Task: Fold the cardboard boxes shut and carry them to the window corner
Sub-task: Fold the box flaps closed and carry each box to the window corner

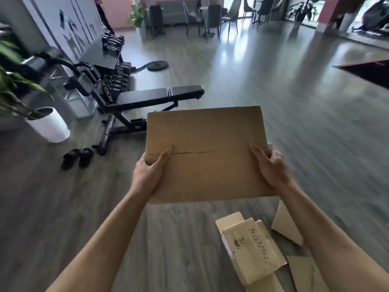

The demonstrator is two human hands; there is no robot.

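The flat brown cardboard box (pixel 205 153), its flaps folded shut, was held above the floor, left hand (pixel 148 172) and right hand (pixel 270 165) gripping its side edges. Smaller pale cardboard boxes (pixel 251 249), seemingly unfolded, lay on the grey wooden floor (pixel 179 239), not yet carried to the window corner.

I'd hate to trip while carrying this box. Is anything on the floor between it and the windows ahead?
Nothing visible blocks the straight way: the floor beyond the box lies bare up to the windows. The weight bench stands left, and the chairs far left of that line.
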